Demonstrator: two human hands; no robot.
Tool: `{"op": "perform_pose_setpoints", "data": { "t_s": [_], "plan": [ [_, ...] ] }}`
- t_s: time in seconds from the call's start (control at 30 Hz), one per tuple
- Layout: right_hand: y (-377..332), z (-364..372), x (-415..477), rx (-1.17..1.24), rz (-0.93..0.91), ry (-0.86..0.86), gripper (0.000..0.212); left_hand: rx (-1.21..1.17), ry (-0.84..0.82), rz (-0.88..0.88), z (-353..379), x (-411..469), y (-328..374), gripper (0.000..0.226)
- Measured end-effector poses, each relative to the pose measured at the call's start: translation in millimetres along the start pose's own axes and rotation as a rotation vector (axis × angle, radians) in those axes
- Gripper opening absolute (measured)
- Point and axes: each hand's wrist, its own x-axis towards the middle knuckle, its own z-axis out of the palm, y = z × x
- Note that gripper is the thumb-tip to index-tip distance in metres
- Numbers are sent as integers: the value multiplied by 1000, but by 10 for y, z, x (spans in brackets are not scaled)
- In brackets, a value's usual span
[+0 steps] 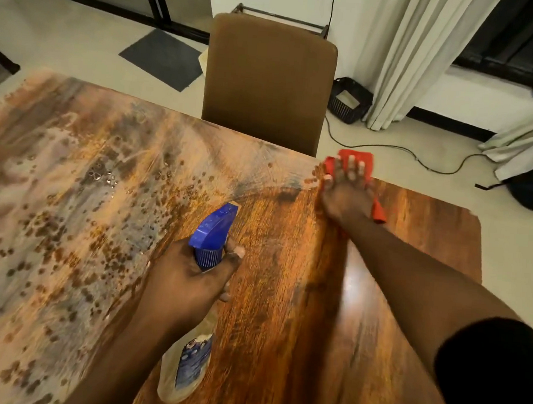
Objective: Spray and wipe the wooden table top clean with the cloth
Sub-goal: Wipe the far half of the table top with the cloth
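Observation:
The wooden table top (284, 296) fills the lower view. Its left half is covered with pale foamy spray and droplets; its right half looks bare and glossy. My left hand (188, 278) grips a clear spray bottle (186, 368) with a blue trigger head (215, 226), held above the middle of the table with the nozzle pointing away from me. My right hand (347, 191) lies flat with spread fingers on a red cloth (366, 159), pressing it onto the table at the far edge, right at the border of the wet area.
A brown upholstered chair (269, 80) stands pushed against the far edge. Behind it on the floor lie a dark mat (163, 58), a black basket (348, 100) and a black cable (387, 150). Pale curtains (414, 54) hang at the right.

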Motion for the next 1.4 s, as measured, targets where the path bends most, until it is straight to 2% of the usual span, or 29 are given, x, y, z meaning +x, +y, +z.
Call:
{"op": "perform_pose_setpoints", "data": {
  "t_s": [0.17, 0.27, 0.37, 0.4, 0.47, 0.57, 0.63, 0.7, 0.77, 0.83, 0.9, 0.97, 1.07, 1.13, 1.2, 1.23, 1.3, 1.4],
  "plan": [
    [-1347, 433, -356, -121, -427, -93, 71, -2, 37, -28, -93, -36, 37, 10],
    [-1762, 631, -892, -202, -659, -221, 76, 52, 57, -28, -132, -91, 60, 11],
    [-1743, 684, -1505, -173, -845, -309, 79, 112, 74, -30, -163, -159, 88, 8],
    [-1667, 686, -1723, -130, -876, -317, 73, 128, 84, -24, -171, -187, 85, 8],
    [-1444, 740, -2154, -75, -938, -287, 56, 157, 109, -10, -180, -243, 65, 12],
    [-818, 917, -2737, -129, -1042, -238, 56, 140, 99, -7, -182, -368, 49, 18],
    [-205, 993, -3086, -195, -1038, -187, 61, 75, 53, -58, -185, -478, 32, 25],
    [429, 916, -3327, -259, -927, -143, 64, 42, 24, -105, -199, -599, 0, 21],
    [981, 669, -3364, -286, -705, -142, 65, 44, 15, -158, -215, -729, -51, 25],
    [1366, 409, -3185, -248, -431, -120, 66, 95, 19, -232, -233, -859, -108, 42],
    [1530, 211, -2843, -149, -200, -89, 68, 179, -19, -296, -256, -1004, -185, 56],
    [1493, 79, -2393, -55, -33, -17, 72, 253, -65, -313, -261, -1146, -228, 50],
    [1136, 37, -1714, 10, 104, 30, 76, 223, -77, -336, -229, -1319, -223, 52],
    [755, 110, -1406, -5, 89, 23, 71, 227, -56, -337, -198, -1404, -211, 48],
    [279, 241, -1273, -37, -19, -7, 68, 200, -8, -338, -195, -1475, -217, 28],
    [20, 328, -1287, -51, -102, -34, 67, 176, 11, -339, -204, -1502, -217, 22],
    [-476, 556, -1478, -73, -299, -104, 67, 134, 46, -344, -235, -1539, -239, 25],
    [-1011, 931, -2116, -70, -583, -201, 67, 123, 63, -309, -322, -1579, -221, 26]
  ]
}}
